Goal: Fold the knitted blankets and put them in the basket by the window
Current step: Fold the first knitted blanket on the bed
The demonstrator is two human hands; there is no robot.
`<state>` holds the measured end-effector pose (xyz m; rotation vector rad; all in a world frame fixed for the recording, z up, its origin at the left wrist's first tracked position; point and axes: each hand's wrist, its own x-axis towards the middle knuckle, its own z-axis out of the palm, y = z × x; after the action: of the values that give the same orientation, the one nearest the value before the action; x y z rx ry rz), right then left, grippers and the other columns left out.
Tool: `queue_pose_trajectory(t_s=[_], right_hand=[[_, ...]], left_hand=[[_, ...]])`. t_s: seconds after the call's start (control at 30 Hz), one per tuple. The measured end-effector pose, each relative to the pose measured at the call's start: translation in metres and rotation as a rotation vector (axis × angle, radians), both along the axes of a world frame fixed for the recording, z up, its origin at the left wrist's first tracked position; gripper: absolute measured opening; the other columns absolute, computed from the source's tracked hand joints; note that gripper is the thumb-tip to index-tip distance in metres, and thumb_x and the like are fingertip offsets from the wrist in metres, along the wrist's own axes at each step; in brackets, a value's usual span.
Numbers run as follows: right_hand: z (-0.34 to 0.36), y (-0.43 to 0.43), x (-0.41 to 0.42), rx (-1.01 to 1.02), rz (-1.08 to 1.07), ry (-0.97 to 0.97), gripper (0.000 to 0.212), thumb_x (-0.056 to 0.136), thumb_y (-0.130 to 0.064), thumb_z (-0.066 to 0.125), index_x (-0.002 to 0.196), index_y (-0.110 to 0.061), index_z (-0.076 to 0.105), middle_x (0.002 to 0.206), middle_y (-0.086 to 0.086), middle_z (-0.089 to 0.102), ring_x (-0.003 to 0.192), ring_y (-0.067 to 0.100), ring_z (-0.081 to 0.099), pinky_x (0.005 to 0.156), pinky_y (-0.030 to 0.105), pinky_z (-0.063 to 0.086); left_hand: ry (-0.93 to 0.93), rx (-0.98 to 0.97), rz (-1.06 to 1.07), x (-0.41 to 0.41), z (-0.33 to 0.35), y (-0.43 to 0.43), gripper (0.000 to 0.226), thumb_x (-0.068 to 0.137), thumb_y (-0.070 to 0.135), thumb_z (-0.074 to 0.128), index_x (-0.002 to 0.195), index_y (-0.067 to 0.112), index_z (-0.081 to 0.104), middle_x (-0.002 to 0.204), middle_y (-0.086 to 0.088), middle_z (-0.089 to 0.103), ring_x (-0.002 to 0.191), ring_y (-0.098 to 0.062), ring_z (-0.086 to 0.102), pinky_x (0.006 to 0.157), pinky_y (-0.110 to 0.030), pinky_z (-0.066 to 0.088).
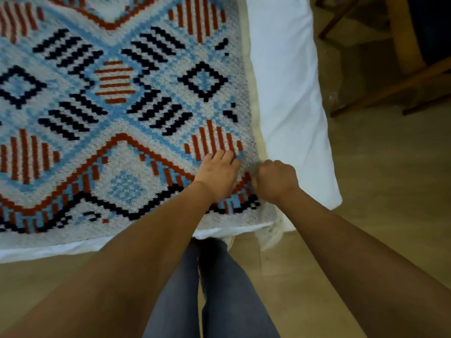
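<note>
A knitted blanket with blue, rust-red and navy geometric patterns on a pale ground lies spread flat over a bed. My left hand rests on it near its right edge, fingers bent into the knit. Beside it, my right hand is curled into a fist, gripping the blanket's right edge close to the near corner. The two hands are almost touching. No basket is in view.
White bedding shows past the blanket's right edge and along the near side of the bed. Wooden furniture legs stand on the wood floor at upper right. My legs in grey trousers stand at the bed's corner.
</note>
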<state>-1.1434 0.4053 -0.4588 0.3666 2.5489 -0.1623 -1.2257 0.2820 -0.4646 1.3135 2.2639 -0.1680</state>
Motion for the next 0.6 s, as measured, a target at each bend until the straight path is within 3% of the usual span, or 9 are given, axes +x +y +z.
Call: queue_pose_trajectory(t_s=[0.43,0.6], right_hand=[[-0.015,0.039,-0.202,-0.034,-0.126,0.106,0.045,0.093,-0.026,0.045,0.133,-0.008,0.038,0.136,0.012,0.041,0.120,0.029,0.040,0.079,0.035,0.035],[-0.020,0.075,-0.276,-0.121,-0.395,0.340,0.037,0.093,-0.031,0.045,0.119,-0.004,0.049,0.121,0.015,0.048,0.110,0.030,0.045,0.081,0.037,0.041]], left_hand=[[-0.003,0.040,0.103,-0.216,-0.010,0.049,0.047,0.099,0.029,0.035,0.142,0.012,0.028,0.142,-0.008,0.034,0.131,-0.027,0.033,0.104,-0.038,0.031],[0.064,0.120,0.168,-0.311,-0.014,0.084,0.043,0.099,0.028,0.035,0.138,0.011,0.035,0.138,-0.010,0.039,0.125,-0.030,0.038,0.100,-0.040,0.034]])
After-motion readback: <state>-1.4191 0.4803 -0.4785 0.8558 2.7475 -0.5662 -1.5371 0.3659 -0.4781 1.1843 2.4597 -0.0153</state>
